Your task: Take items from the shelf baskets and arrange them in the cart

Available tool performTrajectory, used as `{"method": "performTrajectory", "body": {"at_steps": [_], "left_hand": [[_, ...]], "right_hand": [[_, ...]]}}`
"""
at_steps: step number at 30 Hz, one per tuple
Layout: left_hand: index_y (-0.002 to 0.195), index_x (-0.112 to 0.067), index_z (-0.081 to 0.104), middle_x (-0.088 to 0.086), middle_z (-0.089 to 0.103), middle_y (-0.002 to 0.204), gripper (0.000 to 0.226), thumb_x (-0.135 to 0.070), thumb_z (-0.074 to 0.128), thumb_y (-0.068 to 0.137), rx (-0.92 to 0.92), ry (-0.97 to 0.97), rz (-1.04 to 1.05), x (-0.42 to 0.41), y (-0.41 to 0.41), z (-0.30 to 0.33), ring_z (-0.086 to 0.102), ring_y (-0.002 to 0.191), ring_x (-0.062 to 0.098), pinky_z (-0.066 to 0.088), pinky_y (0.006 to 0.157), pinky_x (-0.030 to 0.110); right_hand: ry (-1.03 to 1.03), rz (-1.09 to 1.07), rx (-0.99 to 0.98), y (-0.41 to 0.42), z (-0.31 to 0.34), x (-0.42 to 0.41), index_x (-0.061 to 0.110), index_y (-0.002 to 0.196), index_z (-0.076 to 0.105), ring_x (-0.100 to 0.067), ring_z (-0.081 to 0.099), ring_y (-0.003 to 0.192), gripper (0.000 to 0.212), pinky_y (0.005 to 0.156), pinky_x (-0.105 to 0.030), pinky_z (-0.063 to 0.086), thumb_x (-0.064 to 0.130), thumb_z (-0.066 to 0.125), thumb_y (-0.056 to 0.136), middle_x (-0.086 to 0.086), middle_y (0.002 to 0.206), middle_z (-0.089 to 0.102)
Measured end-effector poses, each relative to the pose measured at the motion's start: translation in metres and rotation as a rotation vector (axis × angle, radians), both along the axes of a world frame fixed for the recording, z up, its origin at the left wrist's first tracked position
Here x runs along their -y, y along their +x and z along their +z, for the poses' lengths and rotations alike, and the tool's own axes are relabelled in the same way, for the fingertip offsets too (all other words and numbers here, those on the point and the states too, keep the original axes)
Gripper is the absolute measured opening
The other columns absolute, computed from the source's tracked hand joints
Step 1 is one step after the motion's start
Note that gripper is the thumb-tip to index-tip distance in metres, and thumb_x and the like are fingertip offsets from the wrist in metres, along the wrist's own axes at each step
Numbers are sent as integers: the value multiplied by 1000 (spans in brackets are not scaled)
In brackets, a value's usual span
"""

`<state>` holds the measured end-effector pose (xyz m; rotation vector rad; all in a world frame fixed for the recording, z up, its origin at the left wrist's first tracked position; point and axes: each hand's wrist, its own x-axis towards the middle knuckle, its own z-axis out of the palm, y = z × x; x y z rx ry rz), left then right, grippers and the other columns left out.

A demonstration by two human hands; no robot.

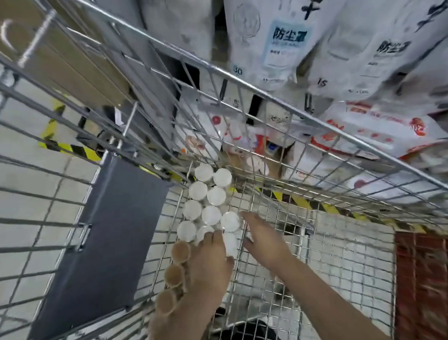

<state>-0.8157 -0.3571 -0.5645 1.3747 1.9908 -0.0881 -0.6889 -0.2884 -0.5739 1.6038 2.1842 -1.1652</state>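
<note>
Nearest you, your left hand (211,262) lies over the near end of the cluster of white-capped bottles (206,198) standing on the wire cart (331,255) floor, fingers curled down onto a white bottle (230,243), with three brown-capped bottles (173,275) in a row just left of that hand. Your right hand (266,241) sits just right of the cluster, fingers extended and touching the nearest white cap (230,221); whether it grips anything cannot be told. Beyond the cart's far wall, red-and-white packets (369,128) fill the shelf basket, and white bags (273,31) hang above.
</note>
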Motion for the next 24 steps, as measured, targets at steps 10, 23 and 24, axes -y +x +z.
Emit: {"method": "performTrajectory", "body": {"at_steps": [10,23,24], "left_hand": [[139,-13,27,7,43,133,64,-37,59,89,-160,26,-203,-14,3,-21,46,115,21,46,90,34],[77,-15,68,1,66,69,50,-24,88,31,-242,292,-456,-19,5,-11,63,66,19,50,56,30],[76,-15,68,1,66,69,51,-26,87,30,-227,316,-451,-18,5,-11,63,66,19,50,55,30]], "right_hand": [[44,206,40,-11,-32,-23,22,147,31,-27,47,122,69,93,-32,41,11,61,86,-6,138,46],[53,-239,-75,17,-38,-3,23,113,52,-20,62,92,47,66,-30,47,25,78,74,2,105,67],[29,-325,-99,23,-35,1,25,110,53,-17,63,90,45,66,-29,49,25,80,73,5,101,67]]}}
